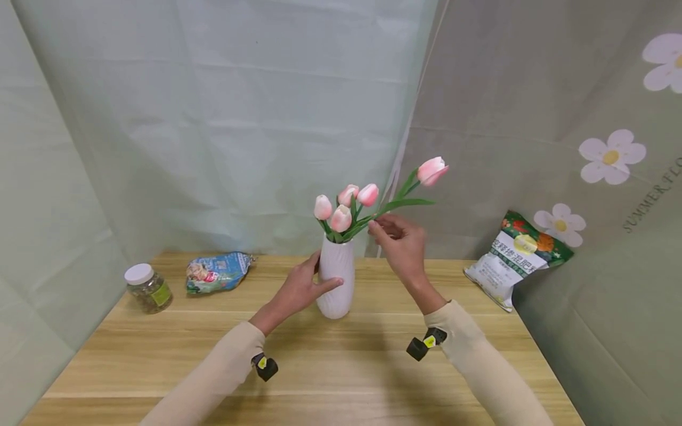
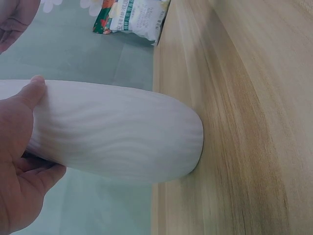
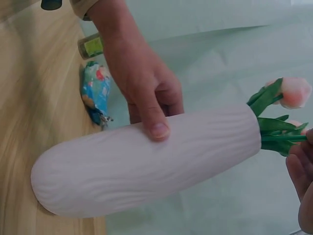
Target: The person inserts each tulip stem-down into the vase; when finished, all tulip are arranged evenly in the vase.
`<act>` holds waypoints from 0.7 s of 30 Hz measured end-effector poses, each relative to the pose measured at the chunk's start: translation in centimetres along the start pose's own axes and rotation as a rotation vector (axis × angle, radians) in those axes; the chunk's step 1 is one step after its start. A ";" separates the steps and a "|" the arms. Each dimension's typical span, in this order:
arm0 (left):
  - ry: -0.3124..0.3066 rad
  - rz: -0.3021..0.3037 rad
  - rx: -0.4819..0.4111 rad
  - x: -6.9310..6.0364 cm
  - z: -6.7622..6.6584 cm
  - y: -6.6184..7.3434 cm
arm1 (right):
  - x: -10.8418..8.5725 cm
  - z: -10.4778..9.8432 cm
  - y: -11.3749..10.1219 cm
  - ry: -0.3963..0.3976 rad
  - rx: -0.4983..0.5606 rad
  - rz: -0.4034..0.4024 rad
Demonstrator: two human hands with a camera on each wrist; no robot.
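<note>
A white ribbed vase [image 1: 338,269] stands upright on the wooden table, with several pink tulips [image 1: 341,218] in its mouth. My left hand [image 1: 301,287] grips it from the left side, thumb across the front; the fingers behind are partly hidden. My right hand [image 1: 403,244], right of the vase mouth, pinches the green stem of one more tulip [image 1: 433,171], which leans out to the upper right. In the right wrist view that green stem [image 3: 281,138] runs from the fingers to the vase opening; its lower end is hidden.
At the table's left are a lidded jar [image 1: 150,289] and a blue printed bag [image 1: 218,273]. A green and white bag [image 1: 514,258] leans against the curtain at the right. Pale curtains [image 1: 256,130] rise behind the wooden table [image 1: 330,367].
</note>
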State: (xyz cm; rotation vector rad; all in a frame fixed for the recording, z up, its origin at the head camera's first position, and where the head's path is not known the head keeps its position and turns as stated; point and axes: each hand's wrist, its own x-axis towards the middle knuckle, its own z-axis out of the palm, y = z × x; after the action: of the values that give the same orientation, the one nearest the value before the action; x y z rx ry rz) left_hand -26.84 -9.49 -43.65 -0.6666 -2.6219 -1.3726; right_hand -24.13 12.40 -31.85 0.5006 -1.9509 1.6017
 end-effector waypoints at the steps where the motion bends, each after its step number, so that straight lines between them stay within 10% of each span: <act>1: 0.001 0.002 0.000 0.0 0.0 0.0 | -0.1 0.1 0.0 -0.006 -0.010 -0.003; 21: -0.004 0.007 -0.003 0.0 -0.1 -0.1 | -0.5 1.3 4.8 -0.157 -0.162 0.001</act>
State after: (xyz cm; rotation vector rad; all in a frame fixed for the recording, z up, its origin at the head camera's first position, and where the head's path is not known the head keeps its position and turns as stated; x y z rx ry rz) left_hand -26.92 -9.59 -43.62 -0.6784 -2.6192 -1.3747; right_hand -26.85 12.14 -35.99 0.5738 -2.1760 1.4273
